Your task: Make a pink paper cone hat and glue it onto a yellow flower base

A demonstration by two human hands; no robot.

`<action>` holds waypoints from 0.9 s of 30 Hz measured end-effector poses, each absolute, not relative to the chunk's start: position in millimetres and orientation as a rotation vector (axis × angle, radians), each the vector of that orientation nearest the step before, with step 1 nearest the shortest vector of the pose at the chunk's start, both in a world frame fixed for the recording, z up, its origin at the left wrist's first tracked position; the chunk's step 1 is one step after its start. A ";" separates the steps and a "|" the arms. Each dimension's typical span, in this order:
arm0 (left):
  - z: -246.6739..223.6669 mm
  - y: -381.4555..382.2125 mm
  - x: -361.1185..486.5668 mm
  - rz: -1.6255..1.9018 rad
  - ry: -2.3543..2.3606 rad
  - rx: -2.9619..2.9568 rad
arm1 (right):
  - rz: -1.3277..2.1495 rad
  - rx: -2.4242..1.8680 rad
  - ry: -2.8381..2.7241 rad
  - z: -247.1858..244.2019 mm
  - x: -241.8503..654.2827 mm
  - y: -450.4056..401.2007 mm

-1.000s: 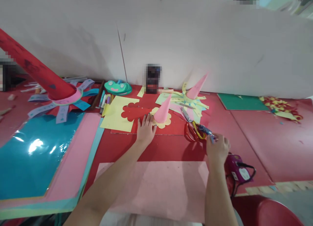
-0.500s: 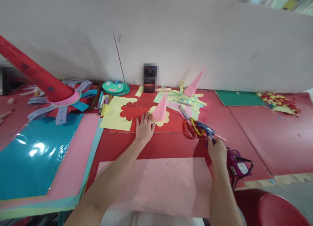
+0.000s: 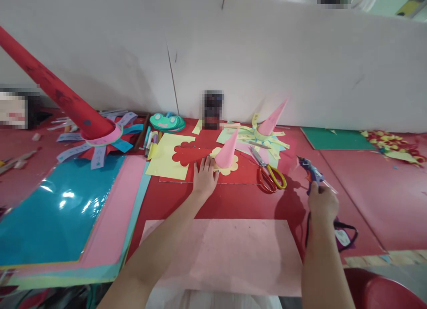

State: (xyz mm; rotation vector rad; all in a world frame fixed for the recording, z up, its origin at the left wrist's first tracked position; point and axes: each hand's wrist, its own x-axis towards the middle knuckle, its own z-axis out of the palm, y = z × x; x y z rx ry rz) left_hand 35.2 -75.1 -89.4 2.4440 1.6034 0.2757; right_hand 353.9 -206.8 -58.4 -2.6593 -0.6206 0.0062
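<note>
My left hand (image 3: 205, 177) lies flat with fingers stretched out, over the near edge of a red paper flower shape (image 3: 185, 154). Its thumb side borders a pale yellow scalloped paper flower (image 3: 234, 166), on which a pink paper cone (image 3: 227, 152) stands upright. Farther right, my right hand (image 3: 323, 204) is wrapped round the handle of a blue glue gun (image 3: 312, 172), whose nozzle points away to the left. A clear stick shows at the gun's rear. Between the hands lie scissors (image 3: 268, 170) with red and yellow handles.
A pink sheet (image 3: 220, 255) lies in front of me. A red cone (image 3: 66, 102) with paper strips and a blue sheet (image 3: 63, 206) are at left. Behind are a second pink cone (image 3: 273, 117) and green frog-like cutouts (image 3: 167, 122). A purple box (image 3: 343, 237) sits near my right wrist.
My right hand has moved the glue gun rightward, away from the scissors. My left hand stays by the paper flower. The whole view has shifted slightly.
</note>
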 end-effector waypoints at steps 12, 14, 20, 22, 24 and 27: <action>-87.6 -76.3 35.7 0.289 1.606 2.420 | 0.091 -2.460 -0.800 -48.1 290.1 -164.9; -87.8 -76.3 36.0 0.298 1.601 2.409 | 0.148 -2.374 -0.915 -51.4 266.3 -149.4; -92.3 -76.2 35.9 0.368 1.612 2.389 | 0.249 -1.911 -1.151 -75.5 186.9 -112.6; -92.4 -75.7 35.7 0.392 1.617 2.373 | 0.260 -1.837 -1.150 -87.6 168.7 -107.3; -91.3 -75.0 35.5 0.450 1.624 2.343 | 0.285 -1.811 -1.196 -98.9 158.3 -105.0; -89.1 -74.4 35.2 0.575 1.623 2.295 | 0.289 -1.797 -1.283 -108.3 154.8 -105.1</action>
